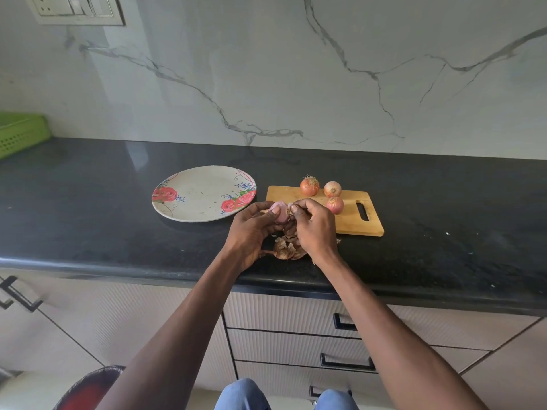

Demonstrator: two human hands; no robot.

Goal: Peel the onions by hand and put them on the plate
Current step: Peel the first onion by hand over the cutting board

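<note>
Left hand (251, 229) gripped a part-peeled onion (279, 213) over the worktop's (118, 202) front edge; right hand (313, 226) pinched its papery skin. Bared flesh likely smooth, slippery: cup the bulb firmly. Skin brittle; best pinched at the tip.

Location: a home kitchen. Indicators follow. A black polished stone surface (88, 187) runs along a white marble-veined wall (266, 69). Beneath it sit pale ribbed drawers (281, 321) with black bar handles (344, 324). A wall switch panel (77, 8) is mounted at upper left. A green perforated basket (20, 134) stands at the far left. A rose-patterned plate (204, 193) lies beside a wooden cutting board (355, 223) carrying three unpeeled onions (332, 189).
</note>
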